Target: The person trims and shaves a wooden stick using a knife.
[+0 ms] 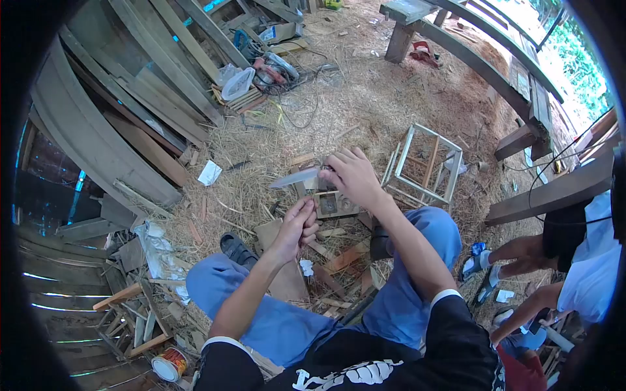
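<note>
My right hand [351, 174] is closed around the handle of a knife [295, 178]. Its pale blade points left, above the ground between my knees, and the grip is mostly covered by my fingers. Lower and to the left, my left hand [298, 229] is curled with thumb and fingertips pressed together near the blade. Whatever it pinches is too small to make out. Just beyond both hands lies a wooden block [350, 206] with a squarish recess and a round one. A flat board [282, 264] rests on the ground under my left forearm.
A small wooden frame [456, 171] stands to the right. Power tools with cords [270, 72] lie by planks [166, 52] leaning at the left. A heavy timber bench [469, 55] is at the back right. Another person's arm [531, 313] shows at lower right. Straw and shavings cover the ground.
</note>
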{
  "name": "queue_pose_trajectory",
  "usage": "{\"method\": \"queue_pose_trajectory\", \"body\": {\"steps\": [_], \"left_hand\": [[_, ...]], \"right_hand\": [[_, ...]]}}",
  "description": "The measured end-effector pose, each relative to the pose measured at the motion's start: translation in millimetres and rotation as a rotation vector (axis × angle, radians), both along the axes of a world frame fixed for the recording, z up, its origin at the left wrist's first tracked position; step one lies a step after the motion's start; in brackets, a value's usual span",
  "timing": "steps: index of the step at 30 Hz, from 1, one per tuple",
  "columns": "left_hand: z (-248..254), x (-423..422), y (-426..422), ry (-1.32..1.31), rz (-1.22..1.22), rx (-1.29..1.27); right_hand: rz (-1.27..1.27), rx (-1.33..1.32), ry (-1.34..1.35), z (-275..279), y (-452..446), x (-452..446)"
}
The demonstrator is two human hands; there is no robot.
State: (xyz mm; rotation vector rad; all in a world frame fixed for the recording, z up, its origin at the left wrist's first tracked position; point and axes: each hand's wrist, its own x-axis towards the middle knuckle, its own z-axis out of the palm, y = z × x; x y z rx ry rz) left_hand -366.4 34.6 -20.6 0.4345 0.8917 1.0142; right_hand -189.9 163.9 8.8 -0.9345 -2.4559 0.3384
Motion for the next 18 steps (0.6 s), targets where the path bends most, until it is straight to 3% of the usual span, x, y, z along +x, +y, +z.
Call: {"method": "queue_pose_trajectory", "body": {"steps": [4,8,11,15,18], "left_hand": [[-1.0,-0.1,0.4,0.035,0.085,-0.056],[1.8,-1.1,-1.8,-0.014,0.094,-0.021],[0.5,-8.6,1.1,-0.02,0.109,-0.003],[1.0,-11.5,1.3,0.0,0.122,-0.003],[5.0,-7.3,-1.0,0.028,0.093,0.003]], "right_hand": [[0.167,0.089,-0.004,-10.6,-20.5,-7.1],[-0.013,0.041,0.08,-5.5,-0.3,4.4],[-0.081,0.064,0.0,-3.4,-1.2,7.3],[0.163,0.043,-0.002,-11.4,-15.8,3.5],[-0.028,-0.006,0.031,-7.0,6.6,15.8]]}}
